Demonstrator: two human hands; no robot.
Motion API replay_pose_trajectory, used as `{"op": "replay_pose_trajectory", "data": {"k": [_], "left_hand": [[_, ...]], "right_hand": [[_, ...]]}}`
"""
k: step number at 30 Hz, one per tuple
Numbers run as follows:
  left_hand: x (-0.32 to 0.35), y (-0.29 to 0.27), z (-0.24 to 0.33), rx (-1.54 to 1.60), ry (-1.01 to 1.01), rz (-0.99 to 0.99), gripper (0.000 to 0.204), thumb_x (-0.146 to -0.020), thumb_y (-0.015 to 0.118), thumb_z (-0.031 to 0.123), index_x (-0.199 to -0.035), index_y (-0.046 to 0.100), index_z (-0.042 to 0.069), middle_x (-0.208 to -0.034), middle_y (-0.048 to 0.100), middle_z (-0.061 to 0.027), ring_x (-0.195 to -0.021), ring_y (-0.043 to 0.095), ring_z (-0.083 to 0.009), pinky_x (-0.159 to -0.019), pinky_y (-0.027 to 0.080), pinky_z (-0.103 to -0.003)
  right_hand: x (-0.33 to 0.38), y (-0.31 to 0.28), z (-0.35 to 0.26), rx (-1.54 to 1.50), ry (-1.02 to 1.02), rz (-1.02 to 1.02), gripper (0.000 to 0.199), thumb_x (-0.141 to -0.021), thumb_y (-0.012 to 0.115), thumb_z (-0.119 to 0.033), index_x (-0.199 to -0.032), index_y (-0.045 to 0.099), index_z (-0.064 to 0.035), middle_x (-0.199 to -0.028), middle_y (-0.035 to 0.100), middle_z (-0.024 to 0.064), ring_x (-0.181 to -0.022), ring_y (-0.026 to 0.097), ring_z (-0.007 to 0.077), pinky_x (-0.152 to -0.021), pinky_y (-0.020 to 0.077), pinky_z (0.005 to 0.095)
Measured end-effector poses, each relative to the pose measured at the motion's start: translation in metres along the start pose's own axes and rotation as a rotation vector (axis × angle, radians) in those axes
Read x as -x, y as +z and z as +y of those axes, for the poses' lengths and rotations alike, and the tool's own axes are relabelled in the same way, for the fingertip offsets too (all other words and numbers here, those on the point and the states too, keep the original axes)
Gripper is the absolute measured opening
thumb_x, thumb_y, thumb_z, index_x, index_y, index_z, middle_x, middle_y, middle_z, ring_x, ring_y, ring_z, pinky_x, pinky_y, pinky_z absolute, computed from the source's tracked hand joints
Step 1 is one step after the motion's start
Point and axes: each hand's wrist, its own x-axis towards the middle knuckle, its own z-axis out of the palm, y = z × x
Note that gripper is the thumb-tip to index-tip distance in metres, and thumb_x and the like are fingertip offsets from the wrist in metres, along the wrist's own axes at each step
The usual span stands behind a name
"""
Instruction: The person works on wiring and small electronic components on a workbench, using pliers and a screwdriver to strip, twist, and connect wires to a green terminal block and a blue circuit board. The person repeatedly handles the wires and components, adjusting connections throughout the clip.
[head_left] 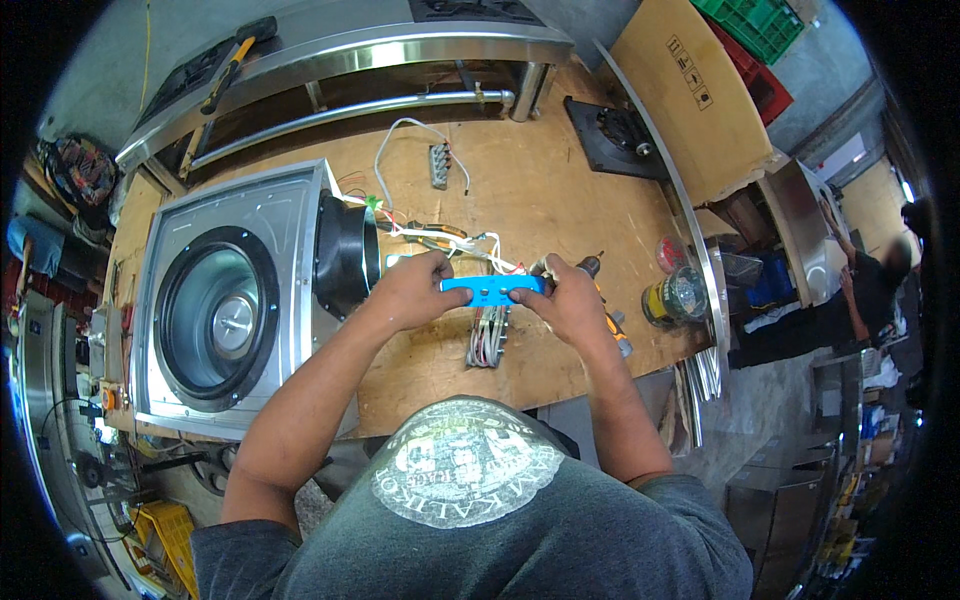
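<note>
A flat blue strip with small round holes or buttons (492, 291) is held level over the wooden table. My left hand (408, 290) pinches its left end, thumb on the front face. At the other end my right hand (572, 300) grips it the same way. White wires (455, 243) run behind the strip toward a square metal fan housing (315, 200) with a black round collar (350, 255). Below the strip lies a bundle of grey and reddish wires (487, 345). Pliers with orange and black handles (435, 232) lie among the white wires.
A grey terminal block (439, 165) with a white cable lies farther back. To the right are an orange-and-black tool (618, 335), a jar (675, 298) and an upright metal sheet (712, 285). A hammer (232, 75) rests on the steel stove. Another person (860, 300) stands far right.
</note>
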Motion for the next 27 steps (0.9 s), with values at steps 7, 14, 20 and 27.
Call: {"op": "replay_pose_trajectory", "data": {"k": [7, 14, 20, 27], "left_hand": [[0.0001, -0.0005, 0.0002, 0.025, -0.016, -0.034, 0.044, -0.074, 0.079, 0.038, -0.095, 0.065, 0.001, -0.084, 0.068, -0.0175, -0.079, 0.067, -0.0302, -0.071, 0.052, -0.04], [-0.0023, -0.0049, -0.0036, 0.007, 0.034, 0.022, 0.042, -0.075, 0.082, 0.032, -0.094, 0.065, -0.001, -0.075, 0.065, -0.0128, -0.068, 0.064, -0.023, -0.064, 0.05, -0.035], [-0.0024, -0.0042, -0.001, 0.026, 0.013, -0.037, 0.042, -0.074, 0.081, 0.036, -0.092, 0.065, 0.001, -0.075, 0.065, -0.0125, -0.069, 0.064, -0.0235, -0.065, 0.05, -0.036], [-0.0023, -0.0006, -0.0039, -0.004, 0.017, -0.04, 0.042, -0.075, 0.08, 0.038, -0.09, 0.065, 0.002, -0.076, 0.066, -0.0123, -0.069, 0.063, -0.0234, -0.065, 0.05, -0.036]], "right_hand": [[0.0017, 0.0013, 0.0029, -0.003, -0.013, -0.01, 0.049, -0.077, 0.079, -0.042, -0.093, 0.057, -0.0023, -0.076, 0.066, 0.0201, -0.078, 0.066, 0.0405, -0.066, 0.0504, 0.0486], [0.0027, 0.0022, -0.001, -0.005, -0.016, -0.014, 0.048, -0.077, 0.078, -0.04, -0.094, 0.056, -0.0018, -0.072, 0.064, 0.0192, -0.075, 0.065, 0.0408, -0.065, 0.0493, 0.0487], [0.0026, -0.0003, 0.0004, -0.028, 0.014, -0.006, 0.048, -0.077, 0.079, -0.04, -0.096, 0.058, -0.0014, -0.07, 0.063, 0.0195, -0.073, 0.064, 0.0414, -0.064, 0.0485, 0.0483], [0.0035, -0.0018, 0.0003, -0.05, -0.015, -0.002, 0.046, -0.076, 0.081, -0.038, -0.095, 0.06, -0.0012, -0.067, 0.061, 0.0163, -0.065, 0.062, 0.0343, -0.06, 0.0467, 0.0437]]}}
